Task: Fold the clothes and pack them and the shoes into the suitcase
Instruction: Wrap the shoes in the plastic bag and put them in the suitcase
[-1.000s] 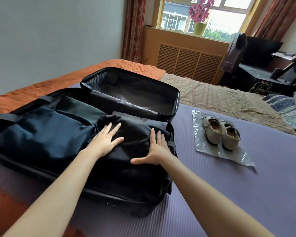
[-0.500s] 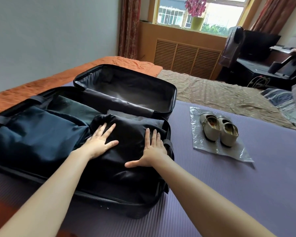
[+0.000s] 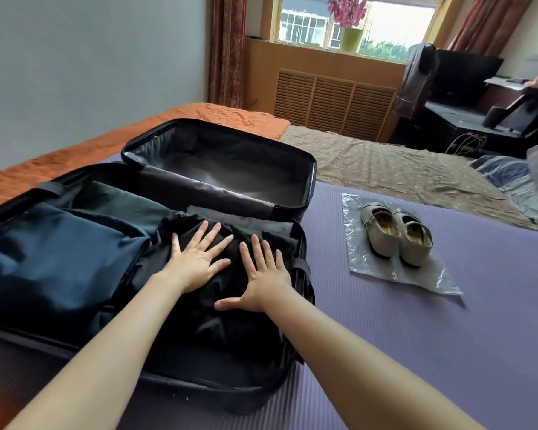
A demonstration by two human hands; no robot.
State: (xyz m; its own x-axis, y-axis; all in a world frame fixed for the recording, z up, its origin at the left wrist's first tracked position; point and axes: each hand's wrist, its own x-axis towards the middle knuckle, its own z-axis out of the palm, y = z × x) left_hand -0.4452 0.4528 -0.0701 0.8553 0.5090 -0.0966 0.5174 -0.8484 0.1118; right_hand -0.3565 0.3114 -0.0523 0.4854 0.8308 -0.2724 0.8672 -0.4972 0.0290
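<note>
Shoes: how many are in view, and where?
2. One shoe and its mate sit side by side on a plastic bag on the purple mat, beside the suitcase. Packed clothes could hide others.

The black garment (image 3: 215,330) is a smooth cloth with a slight sheen; the blue garment (image 3: 59,259) looks matt. The suitcase (image 3: 236,162) lining is shiny fabric. The shoes (image 3: 382,243) look like smooth pale leather and lie on a glossy, wrinkled plastic bag (image 3: 370,271). The purple mat (image 3: 448,352) is finely ribbed.
</note>
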